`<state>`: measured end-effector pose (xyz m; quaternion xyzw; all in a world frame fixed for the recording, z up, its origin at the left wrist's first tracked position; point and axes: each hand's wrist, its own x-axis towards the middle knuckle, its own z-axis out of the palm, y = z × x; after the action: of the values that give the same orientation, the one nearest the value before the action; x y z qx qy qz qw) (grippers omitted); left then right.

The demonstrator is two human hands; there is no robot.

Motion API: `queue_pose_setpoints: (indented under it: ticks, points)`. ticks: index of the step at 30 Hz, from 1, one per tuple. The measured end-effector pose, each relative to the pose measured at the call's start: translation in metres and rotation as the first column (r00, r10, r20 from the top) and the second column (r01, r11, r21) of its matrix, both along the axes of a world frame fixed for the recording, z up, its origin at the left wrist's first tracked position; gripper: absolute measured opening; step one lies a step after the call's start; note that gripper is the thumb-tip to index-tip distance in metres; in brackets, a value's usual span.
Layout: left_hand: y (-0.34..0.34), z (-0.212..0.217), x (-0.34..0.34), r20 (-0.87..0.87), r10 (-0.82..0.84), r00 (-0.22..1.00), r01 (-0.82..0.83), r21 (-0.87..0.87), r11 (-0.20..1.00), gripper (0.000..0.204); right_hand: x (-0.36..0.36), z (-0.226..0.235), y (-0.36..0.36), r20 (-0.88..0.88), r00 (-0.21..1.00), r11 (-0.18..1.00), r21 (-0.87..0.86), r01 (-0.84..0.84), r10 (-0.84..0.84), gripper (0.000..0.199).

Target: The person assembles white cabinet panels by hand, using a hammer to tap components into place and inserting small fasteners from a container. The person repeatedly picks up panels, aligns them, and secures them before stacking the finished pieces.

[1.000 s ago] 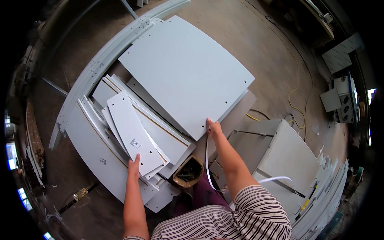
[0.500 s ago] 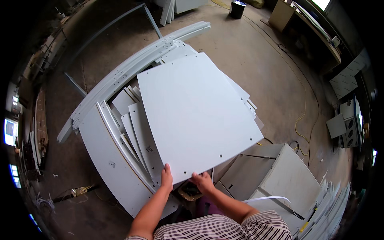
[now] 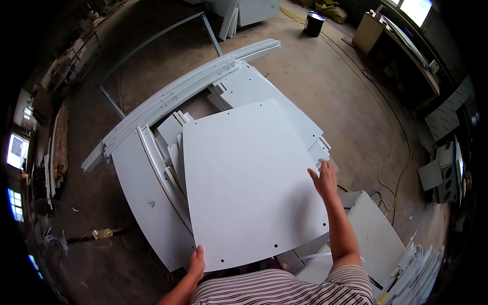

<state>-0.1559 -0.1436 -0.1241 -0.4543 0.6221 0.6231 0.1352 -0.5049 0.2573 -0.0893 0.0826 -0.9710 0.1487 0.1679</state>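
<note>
A large white panel [image 3: 249,173] with small dark holes along its near and far edges lies tilted close in front of me. My left hand [image 3: 196,261] is closed on its near left corner, thumb on top and the fingers hidden beneath. My right hand [image 3: 326,180] is raised beside the panel's right edge, fingers apart, holding nothing. Under and beyond this panel lies another white drilled panel [image 3: 254,86], on top of a loose pile. Narrow white boards [image 3: 175,122] stick out on the left, next to a wide white panel [image 3: 134,175].
Long white rails [image 3: 168,96] lie across the pile's far left side, near a metal frame [image 3: 152,38]. A pale cabinet-like box [image 3: 363,229] stands at my right, with white strips [image 3: 414,272] beyond. A dark bucket [image 3: 314,24] and a yellow cable [image 3: 389,168] are on the floor.
The panel has slid toward me, uncovering more of the pile beyond it. My right hand has left the near edge and moved up to the right side; my left still grips the corner.
</note>
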Motion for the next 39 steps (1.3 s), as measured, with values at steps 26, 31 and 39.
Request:
queue_pose_setpoints:
  ticks: [26, 31, 39]
  points:
    - [-0.103, 0.101, 0.126, -0.221, -0.448, 0.866, 0.422, -0.154, 0.893, 0.067, 0.392, 0.027, 0.079, 0.503, 0.599, 0.514, -0.314, 0.798, -0.623, 0.050]
    - [-0.056, 0.127, 0.101, -0.328, -0.645, 0.690, 0.636, -0.149, 0.757, 0.063, 0.529, 0.050, 0.128, 0.491, 0.431, 0.248, -0.395, 0.885, -0.757, 0.047]
    - [0.046, 0.119, 0.083, -0.354, -0.804, 0.477, 0.825, -0.135, 0.549, 0.058, 0.683, 0.054, 0.178, 0.560, 0.196, -0.048, -0.390, 0.920, -0.805, 0.049]
